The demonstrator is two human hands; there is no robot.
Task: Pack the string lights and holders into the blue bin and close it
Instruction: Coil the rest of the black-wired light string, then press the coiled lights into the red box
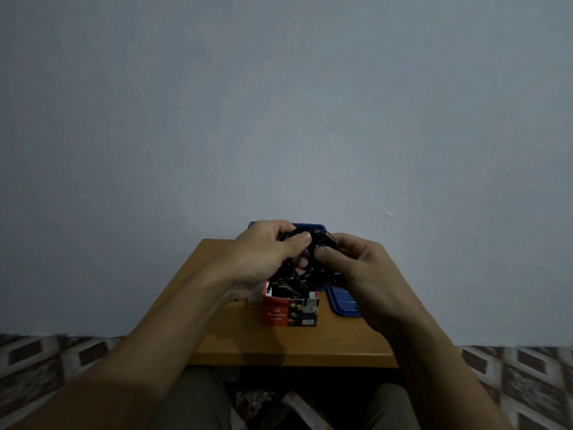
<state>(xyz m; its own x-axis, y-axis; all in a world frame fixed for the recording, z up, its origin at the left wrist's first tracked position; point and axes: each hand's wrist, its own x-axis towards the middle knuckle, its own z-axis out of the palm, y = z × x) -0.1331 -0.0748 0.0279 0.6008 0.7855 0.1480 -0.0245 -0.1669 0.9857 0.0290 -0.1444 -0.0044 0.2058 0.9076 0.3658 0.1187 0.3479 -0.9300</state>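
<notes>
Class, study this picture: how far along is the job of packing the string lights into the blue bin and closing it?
Done: the blue lid lies on the table, off the blue bin behind the hands. In hand: the left hand and right hand both grip the bundled string lights above the red box. Left: lights into the bin, holders (none visible), lid on.
</notes>
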